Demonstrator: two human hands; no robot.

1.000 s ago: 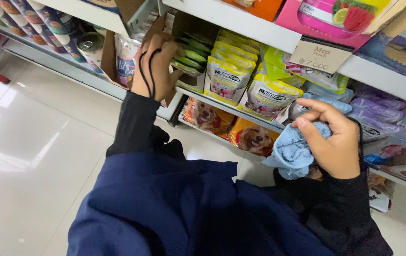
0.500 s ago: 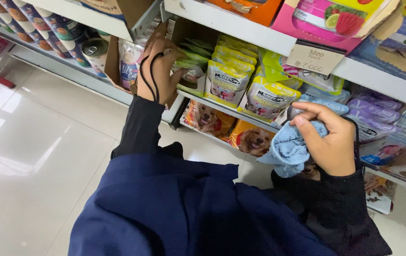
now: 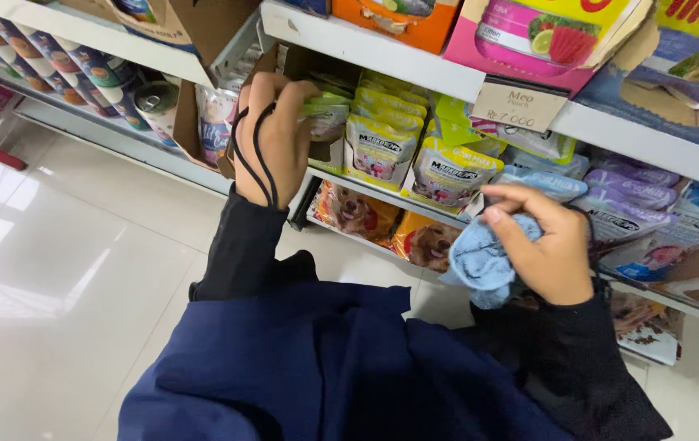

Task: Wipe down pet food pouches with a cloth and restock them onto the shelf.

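On the near left, a glossy white tiled floor (image 3: 64,278) is reflecting the light, while white shelves (image 3: 382,49) are running across the far side of this single head view. Two hands are showing, both in black sleeves above a dark blue garment (image 3: 317,376). The left hand (image 3: 272,139), with a black cord looped over its back, is curling its fingers around the top of a green pouch (image 3: 325,114) at the far end of a cardboard tray (image 3: 202,122) on the middle shelf. The right hand (image 3: 545,245) is closing around one crumpled light blue cloth (image 3: 484,261), thumb pressing on top, just near the yellow-green pouches (image 3: 439,167). Two orange bags (image 3: 390,224) with dog pictures are lying on the shelf below; the cans (image 3: 80,73) at far left are too many to count surely. Compared with half a second earlier, the left hand is gripping higher on the pouch, and the cloth is sitting slightly lower.
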